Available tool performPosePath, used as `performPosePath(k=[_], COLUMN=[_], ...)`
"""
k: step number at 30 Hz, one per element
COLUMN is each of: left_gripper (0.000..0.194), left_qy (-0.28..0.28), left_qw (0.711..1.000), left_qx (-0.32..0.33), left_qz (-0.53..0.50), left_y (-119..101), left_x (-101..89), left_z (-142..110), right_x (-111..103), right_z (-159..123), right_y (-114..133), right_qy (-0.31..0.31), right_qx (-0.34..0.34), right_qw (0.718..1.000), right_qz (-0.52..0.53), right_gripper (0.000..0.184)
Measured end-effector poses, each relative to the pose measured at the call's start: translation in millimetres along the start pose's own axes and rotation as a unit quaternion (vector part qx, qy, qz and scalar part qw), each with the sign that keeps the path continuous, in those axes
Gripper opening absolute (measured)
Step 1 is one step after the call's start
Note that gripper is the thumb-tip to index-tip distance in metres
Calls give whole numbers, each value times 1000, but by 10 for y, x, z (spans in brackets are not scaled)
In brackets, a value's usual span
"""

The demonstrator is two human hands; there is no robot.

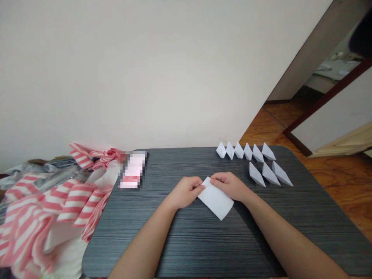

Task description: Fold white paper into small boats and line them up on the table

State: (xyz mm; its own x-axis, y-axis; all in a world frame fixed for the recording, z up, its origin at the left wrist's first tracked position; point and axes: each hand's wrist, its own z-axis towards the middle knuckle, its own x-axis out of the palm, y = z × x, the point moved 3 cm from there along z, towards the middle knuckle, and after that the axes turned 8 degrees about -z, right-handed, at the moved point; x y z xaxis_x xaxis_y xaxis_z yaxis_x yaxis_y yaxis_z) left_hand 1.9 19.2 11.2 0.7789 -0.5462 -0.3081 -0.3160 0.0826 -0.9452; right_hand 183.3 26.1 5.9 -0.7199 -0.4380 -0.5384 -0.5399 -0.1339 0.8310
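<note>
A small white rectangular sheet of paper (217,200) is held at an angle over the middle of the dark table. My left hand (187,191) pinches its upper left edge, thumb on top. On the upper right edge, my right hand (228,185) grips the same paper with curled fingers. The fingertips under the sheet are hidden. Beyond my right hand stand several folded white paper boats (238,150) in a row along the far edge. Closer to me, a shorter row holds three more paper boats (271,174).
The dark wood-grain table (186,240) meets a pale wall (162,77) at its far edge. A blurred-out pink and white object (133,170) lies at the table's left. Red-and-white striped cloth (72,201) is heaped beside the table. Wooden floor (328,178) shows at right.
</note>
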Motion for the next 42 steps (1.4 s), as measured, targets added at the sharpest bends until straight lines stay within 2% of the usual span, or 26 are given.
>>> performPosePath(k=[5, 9, 14, 22, 27, 32, 38, 42], left_gripper=[25, 25, 28, 29, 30, 30, 30, 30], left_qy=[-12, -15, -17, -25, -48, -68, -96, -115], left_qw=[999, 999, 998, 998, 995, 995, 989, 984], left_qx=[-22, -20, -32, -30, -34, -26, -27, -25], left_qz=[-30, -24, -47, -53, -74, -74, -112, -136], left_y=[28, 16, 26, 4, 40, 90, 131, 148], left_x=[-13, -19, -48, -60, -77, -92, -104, -93], left_z=[17, 24, 11, -3, 7, 12, 23, 34], right_x=[-33, -58, -65, -105, -102, -94, -84, -100], right_z=[-25, -26, -28, -40, -58, -71, -72, -67], right_y=[-47, -52, -87, -92, -97, -88, -45, -73], right_qy=[39, 25, 34, 14, 43, 31, 56, 48], right_qx=[23, 22, 26, 15, 22, 41, 37, 40], right_qw=[999, 999, 999, 999, 999, 999, 997, 997], right_qz=[-5, -39, -9, -35, 8, 18, 46, 50], right_gripper=[33, 34, 35, 34, 34, 34, 35, 36])
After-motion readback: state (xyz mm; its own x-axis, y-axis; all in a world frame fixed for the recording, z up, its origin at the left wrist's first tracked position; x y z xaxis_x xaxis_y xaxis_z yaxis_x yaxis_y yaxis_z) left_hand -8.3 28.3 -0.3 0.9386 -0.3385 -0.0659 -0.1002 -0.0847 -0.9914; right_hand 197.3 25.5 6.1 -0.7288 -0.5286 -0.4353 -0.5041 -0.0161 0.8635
